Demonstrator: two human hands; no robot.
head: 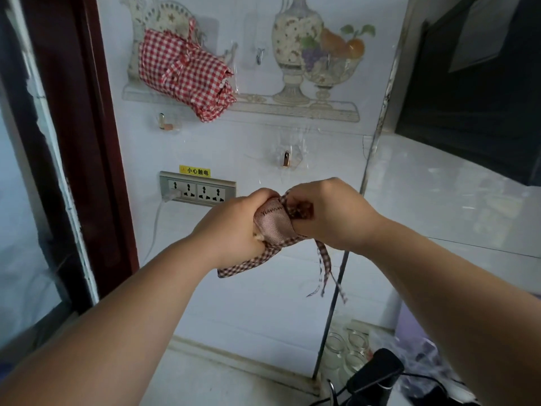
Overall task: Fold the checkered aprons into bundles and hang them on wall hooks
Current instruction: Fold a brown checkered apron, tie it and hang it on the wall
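wall (263,303) ahead; left hand (234,227), right hand (330,213) grip apron (272,224); jars (355,348) below.

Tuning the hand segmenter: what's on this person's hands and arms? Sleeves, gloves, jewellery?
Left hand and right hand: no gloves. Both arms bare to the frame edge, no sleeves showing, no watch or bracelet at either wrist. Rings: fingers mostly hidden, cannot tell.

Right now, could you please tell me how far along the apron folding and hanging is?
Done: the red checkered bundle already hangs on the wall. In hand: the left hand grips the brown checkered bundle while the right hand pinches its strap. Left: hanging it; the free hook just above is bare.
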